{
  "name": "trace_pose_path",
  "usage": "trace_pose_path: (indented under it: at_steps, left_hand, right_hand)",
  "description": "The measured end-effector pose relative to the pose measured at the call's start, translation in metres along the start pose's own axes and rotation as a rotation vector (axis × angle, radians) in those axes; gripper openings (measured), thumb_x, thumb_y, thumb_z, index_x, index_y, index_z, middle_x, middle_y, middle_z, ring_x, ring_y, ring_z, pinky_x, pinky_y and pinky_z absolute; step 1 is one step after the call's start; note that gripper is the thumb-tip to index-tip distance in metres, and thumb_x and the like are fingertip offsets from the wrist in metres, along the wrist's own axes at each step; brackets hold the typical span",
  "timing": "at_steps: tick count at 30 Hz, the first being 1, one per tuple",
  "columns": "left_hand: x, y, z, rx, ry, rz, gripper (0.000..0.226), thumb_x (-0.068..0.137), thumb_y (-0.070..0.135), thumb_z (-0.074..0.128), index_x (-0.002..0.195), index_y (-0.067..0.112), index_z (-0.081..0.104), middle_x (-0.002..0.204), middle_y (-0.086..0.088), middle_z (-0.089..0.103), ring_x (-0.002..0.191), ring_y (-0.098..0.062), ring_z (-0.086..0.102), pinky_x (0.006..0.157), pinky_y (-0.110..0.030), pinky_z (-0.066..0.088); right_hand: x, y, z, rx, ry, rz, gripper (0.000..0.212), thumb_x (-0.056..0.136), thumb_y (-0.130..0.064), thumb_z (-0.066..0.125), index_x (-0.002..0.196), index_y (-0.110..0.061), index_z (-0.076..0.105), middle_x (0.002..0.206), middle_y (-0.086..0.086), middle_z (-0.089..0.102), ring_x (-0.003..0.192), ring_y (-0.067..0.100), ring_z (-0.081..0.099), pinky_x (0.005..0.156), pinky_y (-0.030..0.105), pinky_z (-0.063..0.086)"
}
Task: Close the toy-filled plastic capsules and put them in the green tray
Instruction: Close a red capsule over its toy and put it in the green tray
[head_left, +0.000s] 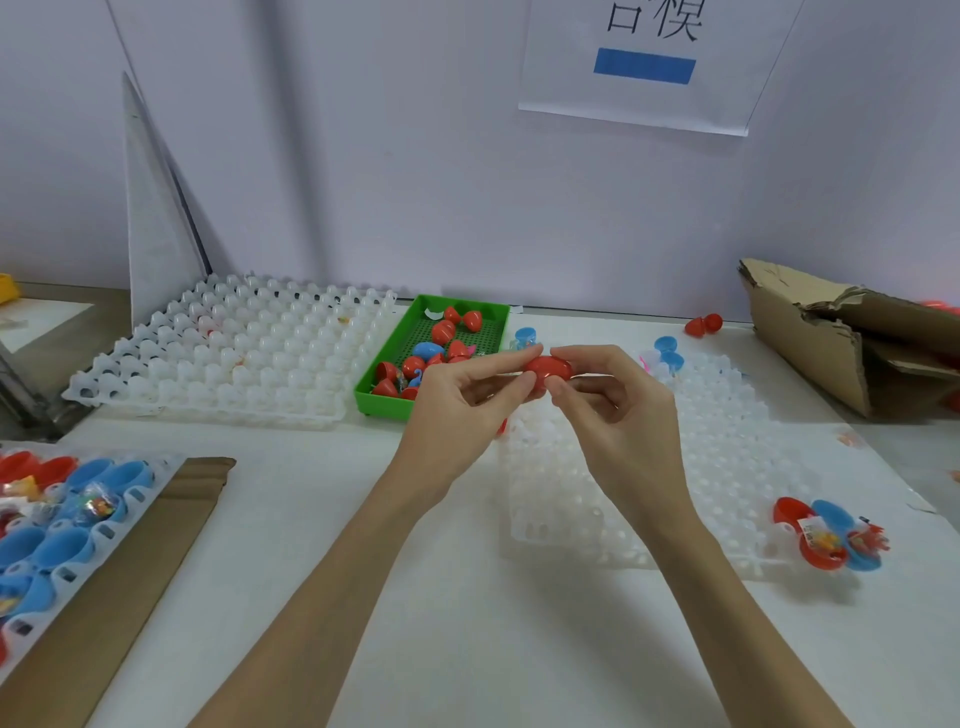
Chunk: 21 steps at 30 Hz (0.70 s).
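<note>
While held above the white table (467, 597), a red egg-shaped plastic capsule (546, 370) is pinched btwn left hand (457, 410) & right hand (618, 410), just right of the green rectangular plastic tray (415, 312) w/ red & blue capsules.

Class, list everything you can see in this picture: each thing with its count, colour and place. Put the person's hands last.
red capsule: one, red, pinched between both hands.
green tray: one, green, centre back, holding red and blue capsules.
left white tray: one, white, left of green tray.
right white tray: one, white, under the hands.
open capsules: several, red and blue, right edge, toys inside.
filled tray: one, white, near left, red and blue halves.
cardboard box: one, brown, far right.
paper sign: one, white, wall.
left hand; right hand: two, centre.
</note>
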<state>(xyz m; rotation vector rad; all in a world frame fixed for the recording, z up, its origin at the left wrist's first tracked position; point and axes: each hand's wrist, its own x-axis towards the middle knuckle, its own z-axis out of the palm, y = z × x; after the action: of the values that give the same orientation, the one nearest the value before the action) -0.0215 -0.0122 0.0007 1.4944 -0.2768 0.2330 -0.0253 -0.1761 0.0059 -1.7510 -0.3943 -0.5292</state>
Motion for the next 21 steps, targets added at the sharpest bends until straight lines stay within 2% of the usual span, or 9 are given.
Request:
trace_pose_path:
  at_steps: [3,7,11,13,16,21]
  left_hand:
    - [0.000,0.003,-0.004,-0.034,0.007,-0.021,0.032,0.093,0.009,0.076,0.122,0.023,0.077,0.106,0.000,0.081,0.104,-0.016,0.076,0.086,-0.025,0.062]
    - [0.001,0.008,-0.005,-0.066,0.016,-0.025,0.030,0.088,0.013,0.082,0.114,0.026,0.080,0.104,0.000,0.081,0.103,-0.018,0.077,0.084,-0.034,0.062]
    - [0.000,0.010,-0.003,-0.053,0.044,0.001,0.028,0.085,0.013,0.085,0.110,0.026,0.081,0.101,0.000,0.082,0.099,-0.018,0.077,0.078,-0.030,0.063]
    - [0.001,0.010,-0.002,-0.045,0.048,0.026,0.029,0.085,0.013,0.085,0.111,0.024,0.082,0.103,0.000,0.081,0.099,-0.018,0.077,0.081,-0.029,0.063]
    - [0.001,0.010,0.001,-0.049,0.055,0.036,0.028,0.084,0.010,0.085,0.110,0.022,0.081,0.104,0.002,0.081,0.098,-0.016,0.077,0.088,-0.028,0.060]
    - [0.000,0.011,0.005,-0.055,0.092,0.027,0.026,0.084,0.015,0.087,0.109,0.019,0.081,0.100,0.004,0.081,0.096,-0.014,0.077,0.083,-0.022,0.059]
  right_hand:
    - [0.001,-0.001,0.000,0.022,-0.031,-0.012,0.024,0.093,-0.004,0.071,0.114,-0.015,0.071,0.107,-0.004,0.074,0.096,0.017,0.073,0.083,0.024,0.059]
    - [0.001,-0.003,-0.001,0.047,-0.048,-0.026,0.027,0.096,-0.004,0.067,0.119,-0.017,0.071,0.108,-0.008,0.074,0.099,0.015,0.072,0.084,0.021,0.058]
    - [0.000,-0.004,0.000,0.016,-0.016,-0.095,0.031,0.097,-0.002,0.065,0.124,-0.017,0.070,0.115,-0.004,0.073,0.106,0.014,0.070,0.088,0.019,0.056]
    - [-0.001,-0.005,0.000,0.013,0.000,-0.120,0.032,0.097,-0.002,0.064,0.124,-0.018,0.069,0.117,-0.004,0.071,0.108,0.011,0.069,0.089,0.016,0.054]
    - [-0.001,-0.006,0.001,0.174,0.011,-0.011,0.030,0.098,-0.002,0.063,0.121,-0.018,0.073,0.115,0.001,0.074,0.106,0.016,0.071,0.089,0.019,0.054]
    - [-0.002,-0.010,0.001,0.301,-0.016,0.095,0.025,0.101,-0.013,0.062,0.122,-0.021,0.073,0.115,-0.003,0.075,0.108,0.017,0.071,0.090,0.025,0.056]
